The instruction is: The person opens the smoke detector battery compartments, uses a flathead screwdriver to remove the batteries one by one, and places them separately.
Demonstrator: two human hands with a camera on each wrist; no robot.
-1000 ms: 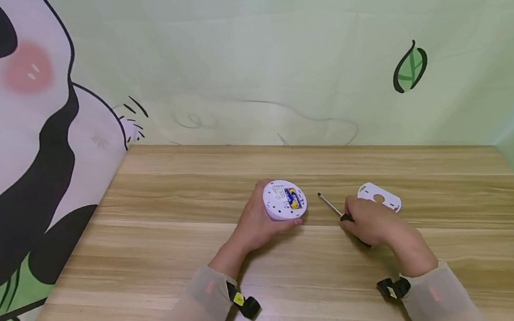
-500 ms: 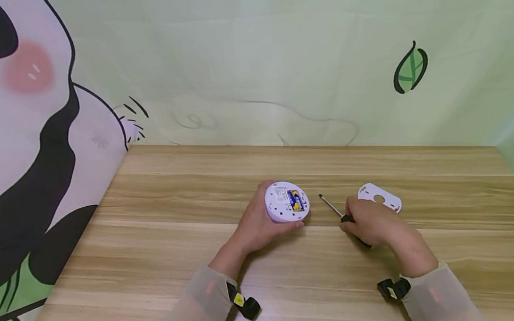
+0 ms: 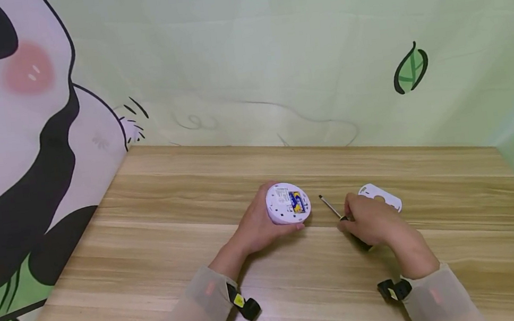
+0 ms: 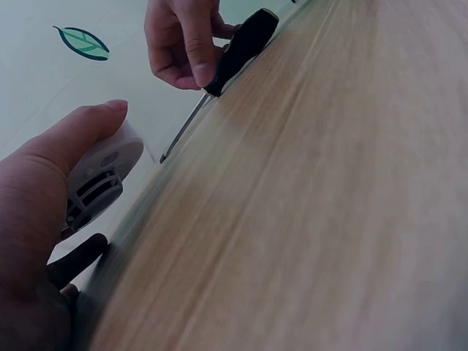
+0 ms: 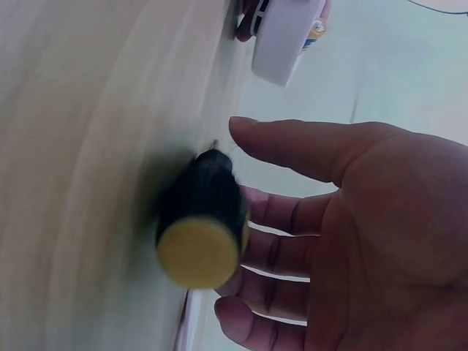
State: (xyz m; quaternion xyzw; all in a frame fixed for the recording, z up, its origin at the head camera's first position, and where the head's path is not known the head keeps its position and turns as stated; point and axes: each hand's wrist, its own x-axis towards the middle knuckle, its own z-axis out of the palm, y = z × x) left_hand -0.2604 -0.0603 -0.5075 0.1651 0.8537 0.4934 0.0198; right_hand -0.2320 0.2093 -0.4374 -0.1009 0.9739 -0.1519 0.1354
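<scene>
I'd worry that the white round gadget (image 3: 281,212), gripped by the left hand (image 3: 255,222) over the bench (image 3: 162,215), could shed its exposed batteries (image 3: 297,202) if tipped, or the nearby screwdriver (image 4: 225,73) roll if the right hand (image 3: 371,221), whose grip I can't tell, nudges it.

"What's left of the screwdriver (image 3: 330,207)?"
"The left grip (image 3: 259,222), holding a round white case (image 3: 276,211) with batteries (image 3: 297,202) showing."
"And right?"
"A white plate (image 3: 390,201) on the table (image 3: 172,214); the right grip (image 3: 369,220) is at the handle (image 3: 361,243)."
</scene>
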